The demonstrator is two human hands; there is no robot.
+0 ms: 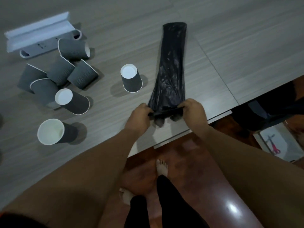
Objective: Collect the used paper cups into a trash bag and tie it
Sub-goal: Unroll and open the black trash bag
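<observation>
- We pinch the near end of the black trash bag (pixel 172 66) with our left hand (pixel 139 116) and right hand (pixel 194 111), fingers closed on the plastic; it lies flat on the table (pixel 230 46).
- One upside-down cup (pixel 131 79) stands just left of the bag.
- Further left lies a pile of tipped cups (pixel 65 76), with a white tray (pixel 37 33) behind them.
- An open cup (pixel 52 131) lies near our left forearm.
</observation>
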